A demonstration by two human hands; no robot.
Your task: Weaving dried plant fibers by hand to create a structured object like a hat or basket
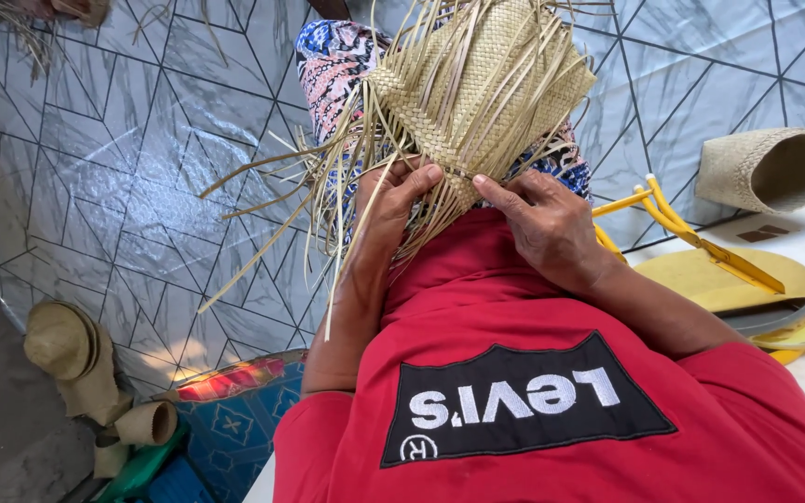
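I have both hands at the near edge of the woven mat (491, 84): left hand (393, 200) pinching strands with curled fingers, right hand (547, 224) beside it, index finger extended onto the weave.

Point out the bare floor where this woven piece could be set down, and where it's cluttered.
Free: the tiled floor left of the woven piece, above the rolled mats; also the tiles between the piece and the basket. Crowded: the lap, where the left hand and right hand grip loose strips, and the yellow discs at right.
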